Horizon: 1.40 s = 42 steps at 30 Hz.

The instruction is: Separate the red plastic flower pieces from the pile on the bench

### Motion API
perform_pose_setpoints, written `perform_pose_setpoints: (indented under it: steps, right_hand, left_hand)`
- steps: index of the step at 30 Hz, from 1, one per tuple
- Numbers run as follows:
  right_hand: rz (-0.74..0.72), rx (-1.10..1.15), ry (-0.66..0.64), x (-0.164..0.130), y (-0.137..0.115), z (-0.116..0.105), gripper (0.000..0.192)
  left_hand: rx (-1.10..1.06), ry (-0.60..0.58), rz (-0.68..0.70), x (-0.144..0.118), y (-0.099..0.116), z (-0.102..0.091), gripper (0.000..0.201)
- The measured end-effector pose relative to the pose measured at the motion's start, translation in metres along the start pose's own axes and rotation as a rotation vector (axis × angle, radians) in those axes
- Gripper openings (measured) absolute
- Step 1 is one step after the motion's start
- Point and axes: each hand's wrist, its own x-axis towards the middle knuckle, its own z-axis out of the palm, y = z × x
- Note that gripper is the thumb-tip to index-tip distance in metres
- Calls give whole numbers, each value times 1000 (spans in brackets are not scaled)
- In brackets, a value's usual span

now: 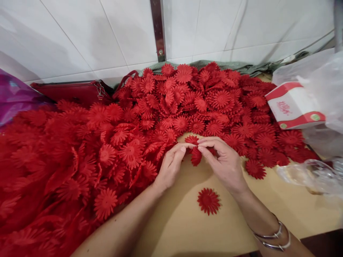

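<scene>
both forearms are bare, with no sleeves in view from wrist to the frame's lower edge. the left hand (171, 166) wears no ring or band that shows. past the wrist of the right hand (223, 162), toward five o'clock, sit two thin silver bangles (273, 241), smooth and round, lying close together around the forearm.
</scene>
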Motion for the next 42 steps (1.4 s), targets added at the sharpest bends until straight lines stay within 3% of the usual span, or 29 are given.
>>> perform_pose_setpoints:
  steps: [6, 10, 14, 18, 21, 26, 28, 34, 42]
  right_hand:
    - [71, 13, 31, -1, 4, 0, 4]
    - [136, 23, 55, -1, 1, -2, 7]
    - [227, 89, 6, -4, 1, 2, 19]
    - [341, 223, -102, -10, 5, 14, 44]
    - [420, 277, -129, -10, 7, 18, 37]
    - [487, 274, -86, -3, 6, 6, 30]
    - [469, 305, -43, -1, 5, -1, 33]
    - [423, 359, -7, 1, 1, -6, 27]
    - [398, 294, -36, -1, -2, -1, 25]
  left_hand:
    - [-104, -34, -94, 2, -14, 7, 34]
    - [-273, 106, -150, 7, -19, 8, 31]
    - [-408, 267, -89, 10, -16, 6, 31]
    - [-441, 285, -59, 9, -15, 7, 28]
    - [-441, 268, -68, 7, -16, 9, 28]
    - [-362, 352, 6, 6, -11, 10, 30]
    - [-264, 334, 27, 4, -7, 9, 28]
    - [92, 123, 122, 0, -10, 8, 21]
    - [40, 99, 98, 2, -20, 9, 15]
